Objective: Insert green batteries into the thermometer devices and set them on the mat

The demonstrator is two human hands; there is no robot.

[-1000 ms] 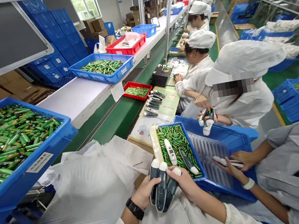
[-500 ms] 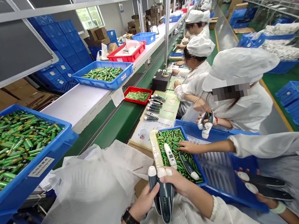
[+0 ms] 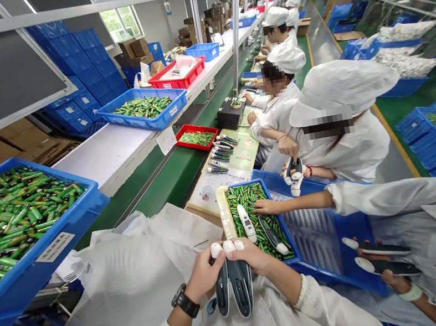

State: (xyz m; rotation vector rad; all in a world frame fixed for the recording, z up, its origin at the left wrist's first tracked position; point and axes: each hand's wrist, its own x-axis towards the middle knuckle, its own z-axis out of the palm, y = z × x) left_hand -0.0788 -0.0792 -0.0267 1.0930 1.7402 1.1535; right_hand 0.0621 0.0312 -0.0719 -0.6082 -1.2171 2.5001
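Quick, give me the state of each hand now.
Left hand: closed on the dark handheld devices with white caps.
Right hand: closed on the same bunch, from the other side.

Dark grey plastic handheld devices (image 3: 233,286) are tipped with white caps. Green cylindrical batteries (image 3: 250,202) are heaped in a blue plastic tray (image 3: 286,229).

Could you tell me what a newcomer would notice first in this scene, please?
Probably the big blue bin of green batteries at the far left, with a smaller blue tray of batteries ahead. At bottom centre the left hand and right hand grip three white-tipped dark handheld devices, while a co-worker's hand reaches into the tray.
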